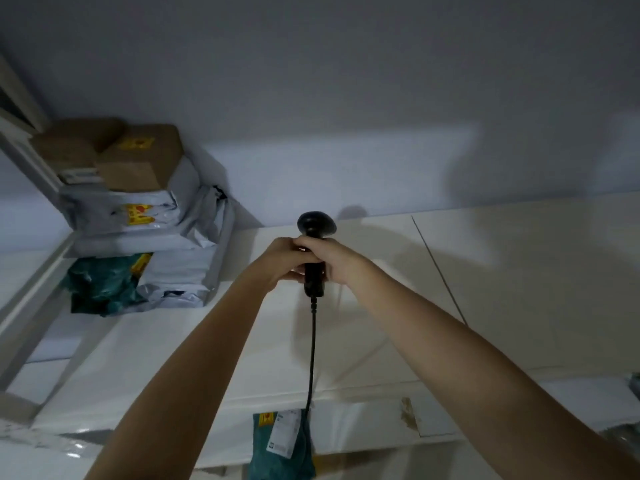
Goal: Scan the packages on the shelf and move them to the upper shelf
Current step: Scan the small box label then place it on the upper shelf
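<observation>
Our right hand (334, 261) has its fingers curled round the handle of the black scanner (315, 251), and our left hand (282, 259) closes its fingers on the same handle from the other side. The scanner's cable (312, 355) hangs down toward a teal package (282, 445) at the lower edge. Left on the white shelf (485, 271), grey, teal and cardboard packages (138, 216) sit stacked.

Dim room, plain grey wall (346, 81), white shelf board (502, 289), white upright post (31, 157) at left
</observation>
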